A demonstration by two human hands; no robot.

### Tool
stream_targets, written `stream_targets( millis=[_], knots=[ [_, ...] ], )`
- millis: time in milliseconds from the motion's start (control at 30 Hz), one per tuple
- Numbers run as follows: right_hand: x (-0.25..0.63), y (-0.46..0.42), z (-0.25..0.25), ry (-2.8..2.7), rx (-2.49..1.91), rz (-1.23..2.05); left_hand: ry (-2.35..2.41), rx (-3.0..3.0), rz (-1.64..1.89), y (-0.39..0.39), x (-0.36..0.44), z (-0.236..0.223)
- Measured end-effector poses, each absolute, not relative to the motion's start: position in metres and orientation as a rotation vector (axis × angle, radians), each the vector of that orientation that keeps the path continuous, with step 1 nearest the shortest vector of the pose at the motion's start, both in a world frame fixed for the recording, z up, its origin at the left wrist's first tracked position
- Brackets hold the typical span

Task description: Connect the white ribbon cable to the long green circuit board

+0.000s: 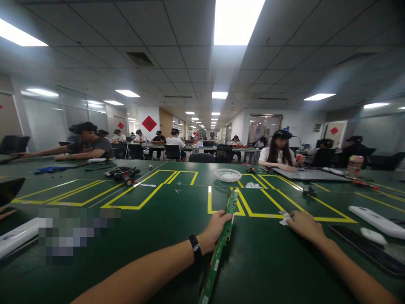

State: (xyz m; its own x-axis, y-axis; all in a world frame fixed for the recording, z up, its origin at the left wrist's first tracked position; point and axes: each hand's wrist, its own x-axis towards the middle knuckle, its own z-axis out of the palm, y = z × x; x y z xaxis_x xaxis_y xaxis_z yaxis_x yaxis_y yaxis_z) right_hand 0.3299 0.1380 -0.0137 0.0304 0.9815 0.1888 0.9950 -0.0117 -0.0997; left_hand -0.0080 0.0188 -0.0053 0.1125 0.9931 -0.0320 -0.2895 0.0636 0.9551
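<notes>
My left hand (215,230), with a black watch (195,248) on its wrist, is closed around a long, narrow green circuit board (224,238). The board slants from the bottom edge up towards the middle of the table, its far end raised near the yellow tape. To the right, my right hand (304,226) rests low over the green table (262,261), its fingertips pinched at a small crumpled white piece of paper or tissue (285,218). Part of that piece is hidden behind the fingers.
Yellow tape (284,216) marks rectangles on the table. Beyond the board stands a white basket (227,175). A power drill (123,174) lies at left. At right are a long white case (376,221), a black slab (370,249) and a white mouse (373,237). People sit across the table.
</notes>
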Motion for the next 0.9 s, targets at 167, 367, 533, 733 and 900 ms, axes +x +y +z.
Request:
stream_targets(
  millis=[167, 367, 533, 733, 900],
  knots=[
    [0.326, 0.135, -0.014, -2.014, -2.100, -0.163, 0.981, 1.009, 1.208, 0.017, -0.007, -0.004],
    [0.319, 0.132, -0.016, -1.974, -2.112, -0.206, 0.881, 1.059, 1.232, 0.023, -0.006, -0.013],
    [0.321, 0.137, -0.019, -2.007, -2.118, -0.236, 0.861, 1.090, 1.210, 0.024, -0.006, -0.014],
    [0.327, 0.139, -0.017, -2.025, -2.053, -0.139, 0.875, 1.112, 1.207, 0.018, -0.006, -0.009],
    [0.321, 0.134, -0.010, -1.972, -1.967, -0.028, 0.881, 1.102, 1.199, 0.015, -0.006, -0.005]
  ],
)
